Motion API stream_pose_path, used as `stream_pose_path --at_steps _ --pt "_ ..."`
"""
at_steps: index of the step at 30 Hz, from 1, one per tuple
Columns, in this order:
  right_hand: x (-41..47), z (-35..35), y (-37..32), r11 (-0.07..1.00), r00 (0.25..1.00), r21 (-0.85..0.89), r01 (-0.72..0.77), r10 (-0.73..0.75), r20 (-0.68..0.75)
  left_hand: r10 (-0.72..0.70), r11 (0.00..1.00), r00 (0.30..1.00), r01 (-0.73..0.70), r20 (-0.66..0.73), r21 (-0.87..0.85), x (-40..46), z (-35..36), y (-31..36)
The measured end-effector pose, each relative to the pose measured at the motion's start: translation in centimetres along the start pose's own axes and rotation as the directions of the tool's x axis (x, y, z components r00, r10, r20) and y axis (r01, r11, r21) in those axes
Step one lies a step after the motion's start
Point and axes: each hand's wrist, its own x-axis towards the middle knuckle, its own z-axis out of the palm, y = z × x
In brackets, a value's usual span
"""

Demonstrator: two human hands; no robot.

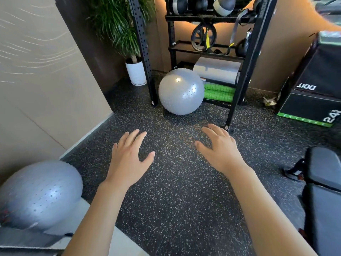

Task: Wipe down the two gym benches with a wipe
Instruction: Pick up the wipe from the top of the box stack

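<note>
- Far left, low: grey exercise ball (39,194) with small dimples, tucked by the beige wall (36,89); I can't make out what it sits on.
- My left hand (129,157) is out over the speckled rubber floor (177,182), palm down, fingers straight and slightly spread, holding nothing.
- Behind it, a potted plant (121,24) in a white pot (136,72) stands in the corner.
- Centre back: second grey ball (181,91) on the floor, touching the front of the black storage rack (238,85); rolled mats, green and grey, on the bottom shelf, wheels and medicine balls higher up.
- My right hand (219,146) is palm down too, fingers spread and relaxed, empty.
- Right back: black plyo box (317,93) with a green edge.
- Far right edge: one gym bench (324,182), black padded, partly cut off by the frame, well apart from both hands.
- I can't spot a wipe anywhere, nor the second bench.
</note>
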Motion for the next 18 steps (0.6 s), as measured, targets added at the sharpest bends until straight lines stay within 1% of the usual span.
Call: stream_pose_path --at_steps 3,9,18 --pt "-0.3 -1.0 3.3 0.999 0.999 -0.009 -0.037 0.037 -0.017 0.041 0.999 0.999 -0.041 0.011 -0.003 1.4 1.3 3.1" --pt "-1.2 -3.5 8.7 0.988 0.987 -0.019 -0.154 0.152 -0.059 0.17 0.985 0.985 -0.169 0.039 -0.014 4.7 3.2 9.0" --pt "-0.3 -6.4 13.9 0.952 0.945 -0.056 -0.302 0.292 -0.149 0.354 0.934 0.934 -0.351 0.045 -0.074 12.1 6.0 15.1"
